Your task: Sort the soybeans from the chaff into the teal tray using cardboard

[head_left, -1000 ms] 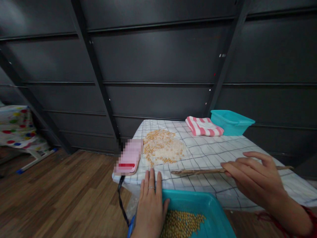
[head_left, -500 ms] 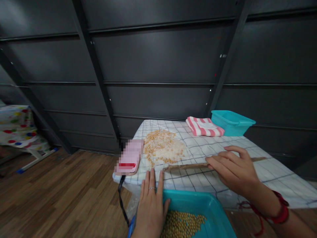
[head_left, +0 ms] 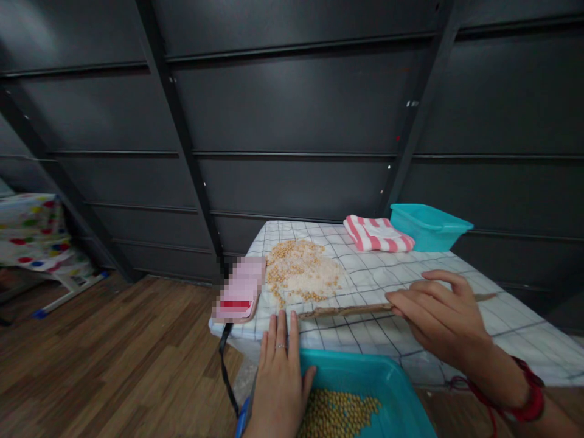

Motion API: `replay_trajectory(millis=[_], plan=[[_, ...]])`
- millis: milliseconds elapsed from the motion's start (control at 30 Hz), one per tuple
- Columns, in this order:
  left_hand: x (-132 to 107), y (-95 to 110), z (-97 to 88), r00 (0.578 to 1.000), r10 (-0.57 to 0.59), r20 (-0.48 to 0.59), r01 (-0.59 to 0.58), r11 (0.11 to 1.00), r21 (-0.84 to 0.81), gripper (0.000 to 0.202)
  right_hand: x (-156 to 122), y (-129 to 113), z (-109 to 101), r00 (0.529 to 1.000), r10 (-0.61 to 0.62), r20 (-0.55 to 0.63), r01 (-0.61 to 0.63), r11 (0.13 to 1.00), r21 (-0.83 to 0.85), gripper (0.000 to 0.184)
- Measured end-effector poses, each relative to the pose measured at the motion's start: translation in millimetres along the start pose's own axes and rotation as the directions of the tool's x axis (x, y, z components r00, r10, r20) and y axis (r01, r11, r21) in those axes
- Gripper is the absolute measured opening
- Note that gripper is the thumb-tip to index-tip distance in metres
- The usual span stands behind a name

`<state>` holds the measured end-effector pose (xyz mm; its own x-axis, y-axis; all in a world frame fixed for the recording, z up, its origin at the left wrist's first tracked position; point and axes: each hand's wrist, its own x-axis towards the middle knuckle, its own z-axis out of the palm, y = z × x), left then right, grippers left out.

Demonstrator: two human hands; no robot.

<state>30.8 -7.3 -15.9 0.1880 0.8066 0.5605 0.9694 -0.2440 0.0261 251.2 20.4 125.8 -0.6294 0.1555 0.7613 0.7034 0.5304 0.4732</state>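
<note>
My left hand (head_left: 280, 374), fingers slightly spread, rests at the surface's (head_left: 383, 274) near edge by a tub (head_left: 351, 360). My right hand's (head_left: 449, 319) fingers pinch a stick (head_left: 349, 310) along that edge. Beyond lie beans (head_left: 289, 249) and white grains (head_left: 316, 275) toward the left edge.

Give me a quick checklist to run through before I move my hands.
1. Right hand has a grip on the long, thin brown strip: ok.
2. Left hand clear of that strip: cannot tell; index fingertip and strip end look very close.
3. Round yellow beans apart from fine white grains: not ok, mixed in places.
4. Far turquoise plastic basin upright: ok.
5. Its floor bare: cannot tell, hidden.
</note>
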Motion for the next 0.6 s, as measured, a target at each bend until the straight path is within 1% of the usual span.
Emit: replay_trajectory(millis=[167, 333, 467, 600], plan=[[1, 0, -1.4, 1.0, 0.003, 0.014, -0.003, 1.0, -0.003, 0.075, -2, -2, 7, 1.0, -0.004, 0.0, 0.004, 0.999, -0.05, 0.009], [-2, -2, 1.8, 1.0, 0.0, -0.025, 0.0, 1.0, -0.014, 0.075, 3, 1, 0, 1.0, 0.011, -0.001, -0.011, 0.999, -0.051, 0.013], [-4, -2, 6.3, 0.997, -0.014, -0.071, 0.012, 1.0, -0.024, 0.071, 5, 0, -5, 0.999, 0.005, 0.036, -0.005, 1.0, -0.006, 0.016], [-4, -1, 7.2, 0.996, 0.004, -0.093, -0.005, 1.0, -0.013, 0.066, 0, -4, -1, 0.998, -0.007, 0.058, 0.004, 0.999, 0.051, 0.013]])
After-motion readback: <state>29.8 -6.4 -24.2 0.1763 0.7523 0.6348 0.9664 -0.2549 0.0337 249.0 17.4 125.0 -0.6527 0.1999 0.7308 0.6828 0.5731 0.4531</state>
